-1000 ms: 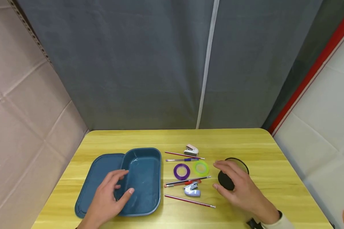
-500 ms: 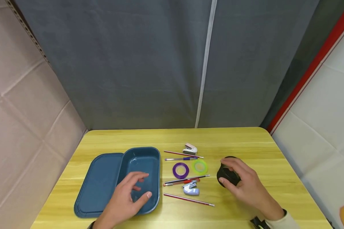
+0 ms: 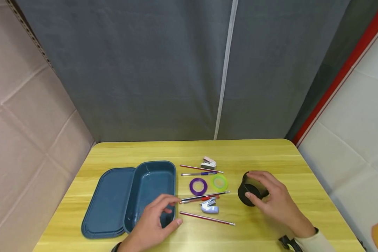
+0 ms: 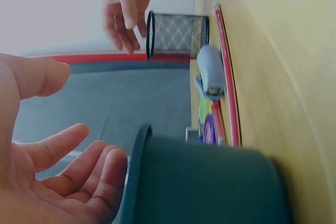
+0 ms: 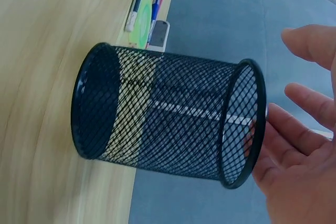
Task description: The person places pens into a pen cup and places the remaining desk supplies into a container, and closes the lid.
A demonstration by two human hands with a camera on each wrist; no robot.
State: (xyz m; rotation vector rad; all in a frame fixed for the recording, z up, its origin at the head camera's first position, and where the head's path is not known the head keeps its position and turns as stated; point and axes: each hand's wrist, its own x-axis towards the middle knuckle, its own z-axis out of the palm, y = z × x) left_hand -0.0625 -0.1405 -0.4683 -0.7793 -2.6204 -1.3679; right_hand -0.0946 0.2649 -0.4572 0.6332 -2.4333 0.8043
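Note:
My left hand (image 3: pixel 154 220) hovers over the near right side of a dark blue box (image 3: pixel 155 178), fingers loosely bent and holding nothing. In the left wrist view the box (image 4: pixel 205 182) is close beside its fingertips. My right hand (image 3: pixel 278 203) is at a black mesh pen holder (image 3: pixel 249 194), which stands on the table. The right wrist view has this pen holder (image 5: pixel 173 114) with the fingers (image 5: pixel 296 129) beside its rim and the thumb apart from it. Nearest the left hand lie a red pencil (image 3: pixel 208 218) and a light blue stapler (image 3: pixel 210 209).
A blue lid (image 3: pixel 107 206) lies left of the box, which overlaps its edge. Mid-table are purple tape (image 3: pixel 191 187), lime tape (image 3: pixel 213 182), a red pen (image 3: pixel 208 198), a dark pencil (image 3: pixel 214 194), a blue pen (image 3: pixel 198 173), another red pencil (image 3: pixel 196 168) and a pale stapler (image 3: pixel 208 163).
My left hand has moved right, from over the lid and the box's left side to its right side. My right hand has shifted slightly right at the pen holder.

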